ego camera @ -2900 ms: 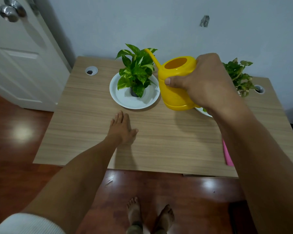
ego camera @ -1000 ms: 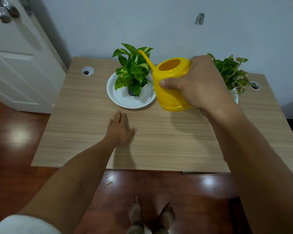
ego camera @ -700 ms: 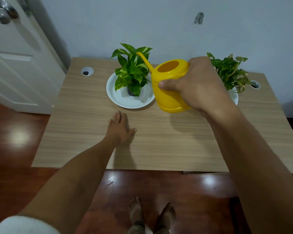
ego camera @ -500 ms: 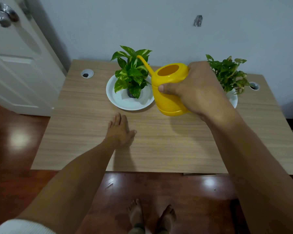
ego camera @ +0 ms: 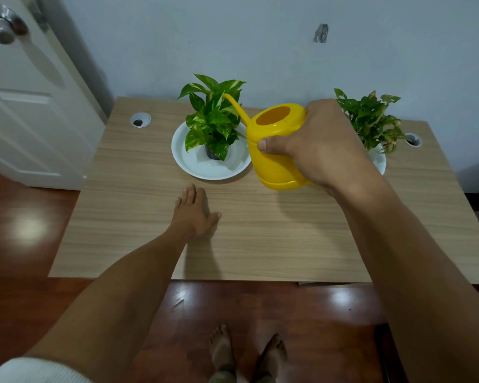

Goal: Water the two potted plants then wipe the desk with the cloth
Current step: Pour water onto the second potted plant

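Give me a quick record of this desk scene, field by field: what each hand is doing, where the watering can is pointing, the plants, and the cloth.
right hand: gripping the yellow watering can, held off the desk
spout: aimed into the leaves of the left plant
water stream: none visible
left hand: flat on the desk, palm down, holding nothing
left plant: small dark pot on a white plate
right plant: on its own white plate, partly hidden behind the right hand
cloth: not visible in this view
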